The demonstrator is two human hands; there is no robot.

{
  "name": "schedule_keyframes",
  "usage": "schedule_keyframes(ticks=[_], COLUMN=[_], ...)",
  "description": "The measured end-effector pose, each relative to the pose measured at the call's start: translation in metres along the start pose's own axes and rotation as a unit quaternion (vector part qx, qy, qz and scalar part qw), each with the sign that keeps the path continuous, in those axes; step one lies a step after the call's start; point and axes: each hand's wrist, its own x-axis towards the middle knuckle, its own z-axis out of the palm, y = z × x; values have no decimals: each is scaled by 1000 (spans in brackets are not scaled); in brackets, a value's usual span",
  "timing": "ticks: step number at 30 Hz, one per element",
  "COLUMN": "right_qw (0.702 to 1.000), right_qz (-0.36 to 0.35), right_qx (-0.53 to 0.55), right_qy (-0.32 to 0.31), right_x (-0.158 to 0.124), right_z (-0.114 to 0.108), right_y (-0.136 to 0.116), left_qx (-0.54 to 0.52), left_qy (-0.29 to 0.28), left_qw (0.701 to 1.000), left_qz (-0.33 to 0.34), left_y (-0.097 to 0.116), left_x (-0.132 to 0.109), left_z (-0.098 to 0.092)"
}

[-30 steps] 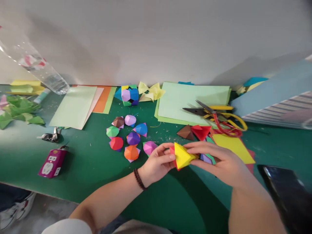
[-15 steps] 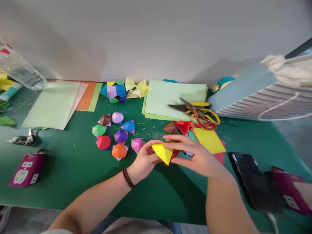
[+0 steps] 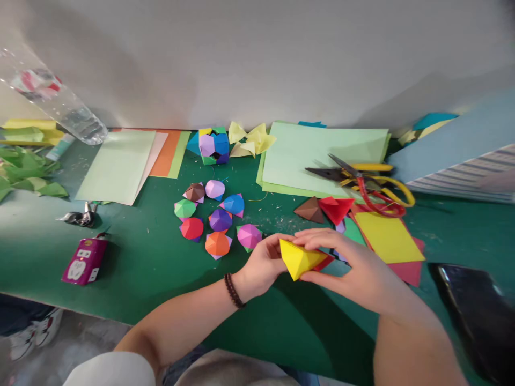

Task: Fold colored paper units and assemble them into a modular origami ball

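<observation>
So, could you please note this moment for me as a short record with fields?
Left hand: holding paper pyramid, yellow with red showing
Right hand: holding the same pyramid from the other side
Nearest left hand: pink paper gem, among other paper gems
Nearest right hand: yellow sheet
Beyond: scissors on pale green paper
Lower right: phone
Surface: green table
</observation>
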Motion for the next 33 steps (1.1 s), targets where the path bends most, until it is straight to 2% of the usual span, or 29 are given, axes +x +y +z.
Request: schedule_keyframes(ticks=[4,7,9,14,16,18,20,24,30,33], right_qw=[996,994,994,979,975,978,987,998,999,998], right_qz=[-56,-69,-69,-48,-46,-52,-57,-53,-14,-23], right_qx=[-69,-80,-71,-19,8,36,54,22,11,37], right_qy=[-26,-7,35,198,219,198,141,35,-35,-35], right_x=[0,1,2,-3,-6,-8,-8,-5,-4,-3], right_z=[2,2,-1,-14,-21,-26,-29,-27,-21,-21], right_y=[1,-1,-1,6,8,7,3,-5,-4,-1], left_qx=[-2,-16,-29,-65,-70,-53,-34,-16,-18,-18], left_qy=[-15,-16,-15,5,8,9,8,-17,-15,-12], left_qw=[1000,1000,999,997,997,998,999,999,999,999], left_qz=[-2,-9,-23,-35,-29,-27,-23,-26,-29,-30], left_y=[-4,-5,-3,6,9,11,11,10,12,12], left_x=[2,2,2,1,1,1,0,1,2,1], left_z=[-3,-4,-4,-3,-2,-1,0,-1,-2,-2])
